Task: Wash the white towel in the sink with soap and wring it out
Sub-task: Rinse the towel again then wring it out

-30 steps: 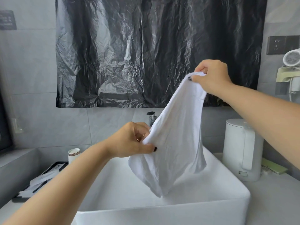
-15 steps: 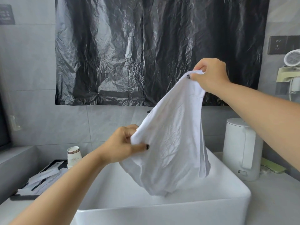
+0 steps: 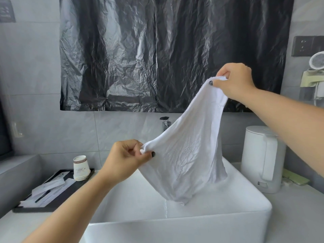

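The white towel (image 3: 185, 155) hangs stretched between my hands above the white rectangular sink (image 3: 175, 230). My right hand (image 3: 235, 81) pinches one corner high up, in front of the black plastic sheet. Lower and to the left, my left hand (image 3: 126, 158) pinches another corner between thumb and fingers. The towel's bottom fold dangles just inside the basin. A dark tap (image 3: 165, 122) shows behind the towel's upper edge, mostly hidden by it. No soap is in view.
A white kettle (image 3: 263, 160) stands on the counter right of the sink, with a green flat object (image 3: 296, 179) behind it. Left of the sink a black tray (image 3: 52, 193) holds papers and stacked paper cups (image 3: 80, 168). A wall-mounted hair dryer (image 3: 317, 62) is at far right.
My left hand has slid leftward and down along the towel edge to a corner, pulling the towel wider. My right hand stayed high holding its corner.
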Available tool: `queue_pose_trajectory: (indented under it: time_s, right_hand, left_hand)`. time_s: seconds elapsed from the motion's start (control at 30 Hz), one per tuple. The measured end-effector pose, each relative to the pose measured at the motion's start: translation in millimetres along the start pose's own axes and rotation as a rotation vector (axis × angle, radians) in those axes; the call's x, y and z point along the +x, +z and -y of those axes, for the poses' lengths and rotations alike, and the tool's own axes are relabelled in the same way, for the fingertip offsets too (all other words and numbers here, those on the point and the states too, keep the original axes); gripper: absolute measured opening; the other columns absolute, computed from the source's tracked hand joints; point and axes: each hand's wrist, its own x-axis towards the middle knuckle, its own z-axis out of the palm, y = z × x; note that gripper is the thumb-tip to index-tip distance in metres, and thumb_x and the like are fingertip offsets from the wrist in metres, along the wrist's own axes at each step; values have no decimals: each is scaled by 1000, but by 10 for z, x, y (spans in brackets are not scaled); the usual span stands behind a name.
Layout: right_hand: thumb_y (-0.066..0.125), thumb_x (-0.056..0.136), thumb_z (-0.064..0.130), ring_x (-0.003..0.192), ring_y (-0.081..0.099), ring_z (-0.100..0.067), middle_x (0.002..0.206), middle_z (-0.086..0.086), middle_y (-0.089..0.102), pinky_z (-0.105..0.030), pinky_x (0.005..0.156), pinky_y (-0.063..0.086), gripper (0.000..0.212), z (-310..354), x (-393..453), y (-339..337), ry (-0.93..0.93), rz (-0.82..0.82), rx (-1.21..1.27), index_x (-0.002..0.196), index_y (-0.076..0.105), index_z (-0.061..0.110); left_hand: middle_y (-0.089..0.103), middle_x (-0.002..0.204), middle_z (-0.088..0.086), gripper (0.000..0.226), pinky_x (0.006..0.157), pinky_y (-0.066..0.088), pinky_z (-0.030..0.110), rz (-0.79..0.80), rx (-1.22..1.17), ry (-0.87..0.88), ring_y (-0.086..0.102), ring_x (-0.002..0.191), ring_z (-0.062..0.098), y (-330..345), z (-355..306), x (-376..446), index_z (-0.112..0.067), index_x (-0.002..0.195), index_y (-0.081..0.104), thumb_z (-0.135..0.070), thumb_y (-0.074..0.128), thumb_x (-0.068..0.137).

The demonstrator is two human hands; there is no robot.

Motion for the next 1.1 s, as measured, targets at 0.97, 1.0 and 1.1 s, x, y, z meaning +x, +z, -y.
queue_pose_trajectory:
  time_s: [0.97,1.0,1.1]
  right_hand:
    - [46,79,-12,62,68,-24,77,-14,57,-37,66,61,16,842,-320,97,485,606,928,84,57,-2]
    - [44,77,-13,68,68,-27,80,-14,55,-38,71,62,16,890,-330,76,450,646,963,79,56,-2]
    - [48,77,-21,99,67,-40,96,-20,55,-33,76,61,25,915,-334,89,329,653,907,99,58,-22]
  left_hand:
    - [68,104,11,34,74,50,29,-170,-469,-83,63,85,20,659,-909,843,-22,112,66,0,63,86]
    - [69,111,13,36,79,49,33,-140,-517,-82,64,94,23,626,-936,813,-18,118,64,-6,64,84]
    - [66,117,18,71,80,47,39,22,-637,-91,61,102,30,504,-963,754,-8,134,55,-26,74,68]
